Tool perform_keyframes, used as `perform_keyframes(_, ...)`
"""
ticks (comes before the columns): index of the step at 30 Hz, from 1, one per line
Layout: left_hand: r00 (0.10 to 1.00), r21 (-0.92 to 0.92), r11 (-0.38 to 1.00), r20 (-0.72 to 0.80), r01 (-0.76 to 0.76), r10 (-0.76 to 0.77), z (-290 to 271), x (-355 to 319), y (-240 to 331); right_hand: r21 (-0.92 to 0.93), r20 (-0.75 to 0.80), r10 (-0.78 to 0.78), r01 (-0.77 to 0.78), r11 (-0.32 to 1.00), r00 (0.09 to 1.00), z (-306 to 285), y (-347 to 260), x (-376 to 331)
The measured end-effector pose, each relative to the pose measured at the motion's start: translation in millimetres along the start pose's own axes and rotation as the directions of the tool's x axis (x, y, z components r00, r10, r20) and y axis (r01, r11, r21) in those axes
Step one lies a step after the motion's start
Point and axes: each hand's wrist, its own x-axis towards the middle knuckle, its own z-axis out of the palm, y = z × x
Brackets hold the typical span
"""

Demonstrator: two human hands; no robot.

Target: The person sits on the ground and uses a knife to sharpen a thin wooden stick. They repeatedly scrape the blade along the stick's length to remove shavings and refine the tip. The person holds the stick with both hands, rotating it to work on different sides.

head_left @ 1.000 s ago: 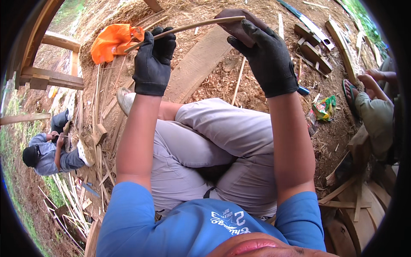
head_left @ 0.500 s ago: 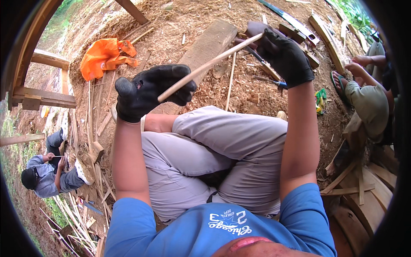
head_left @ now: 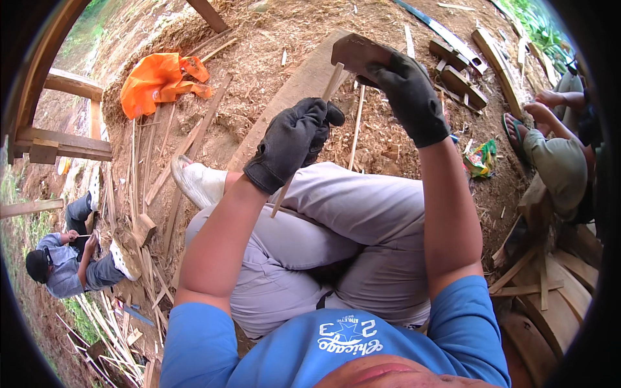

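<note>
Our gloved left hand (head_left: 294, 139) is fisted around a thin pale bamboo strip (head_left: 331, 83); our gloved right hand (head_left: 406, 90) clenches a flat dark blade (head_left: 354, 52).

Crumpled green-yellow snack packet (head_left: 481, 159) on sawdust

I see open sawdust ground at upper centre between the orange cloth (head_left: 158, 81) and the long plank (head_left: 294, 97), while stacked wood offcuts (head_left: 459, 68) at upper right and my raised knees (head_left: 349, 220) below block passage.
</note>
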Motion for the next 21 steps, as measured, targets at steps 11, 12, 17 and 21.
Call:
perform_keyframes(11,0.859,0.852,0.512,-0.175,-0.113,0.48,-22.5,24.9,-18.1,-0.861,-0.043,-0.542,0.244,0.447,0.84,69.8,17.3,-22.1)
perform_keyframes(12,0.849,0.895,0.438,-0.163,-0.088,0.503,-25.6,25.0,-18.9,-0.871,-0.059,-0.556,0.23,0.435,0.829,75.8,16.7,-23.8)
perform_keyframes(17,0.805,0.857,0.502,-0.378,0.117,0.458,-54.9,27.8,-16.6,-0.835,0.082,-0.467,0.317,0.451,0.88,90.7,-1.1,-45.0)
perform_keyframes(21,0.83,0.728,0.662,-0.25,-0.179,0.499,-50.5,28.9,-1.5,-0.759,-0.149,-0.574,0.279,0.588,0.805,69.0,-14.0,-35.1)
